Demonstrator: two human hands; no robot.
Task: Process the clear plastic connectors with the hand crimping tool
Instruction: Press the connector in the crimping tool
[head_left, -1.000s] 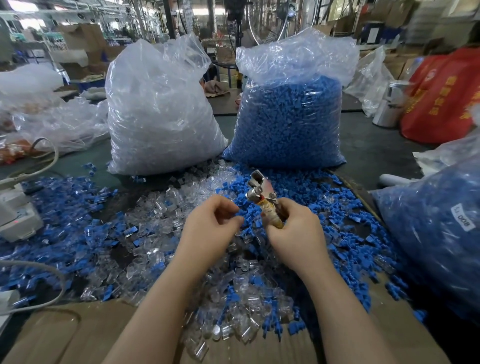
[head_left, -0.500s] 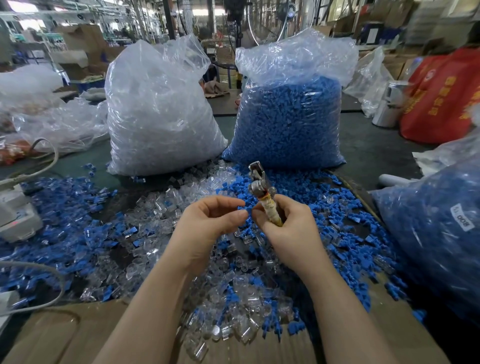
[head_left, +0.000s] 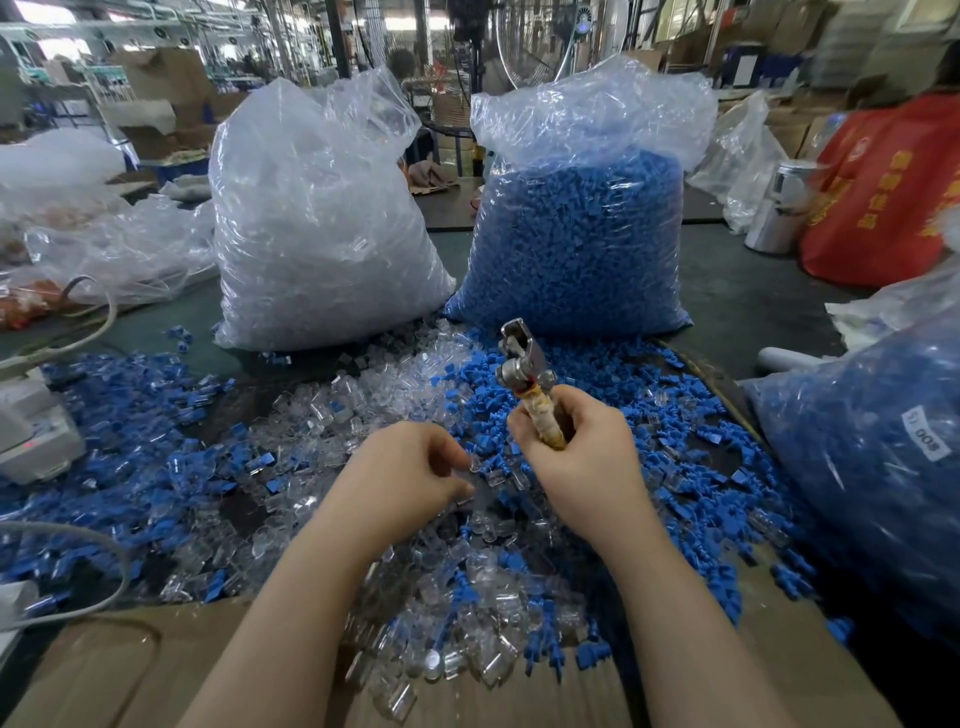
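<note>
The loose clear plastic connectors (head_left: 332, 415) lie in a heap across the middle of the work surface (head_left: 727, 291), mixed with blue caps (head_left: 649, 405) that spread to both sides. The heap runs down onto the flattened cardboard (head_left: 104, 670) at the near edge.

The hand crimping tool (head_left: 524, 374) stands above this heap, tilted slightly away from the viewer, metal head uppermost. The right hand (head_left: 576, 467) is clenched around its tape-wrapped handle (only the top of the handle shows above the fist).

The left hand (head_left: 410, 473) hovers just left of the right hand, low over the heap, fingers curled with the tips close together. Something clear sits at the fingertips; whether it is pinched or merely lies behind them cannot be told.

Behind the heap stand two large plastic sacks, touching side by side: the clear-connector sack (head_left: 322, 223) on the left, the blue-cap sack (head_left: 576, 239) on the right. A third bag of blue parts (head_left: 872, 467) sits at the right edge.
</note>
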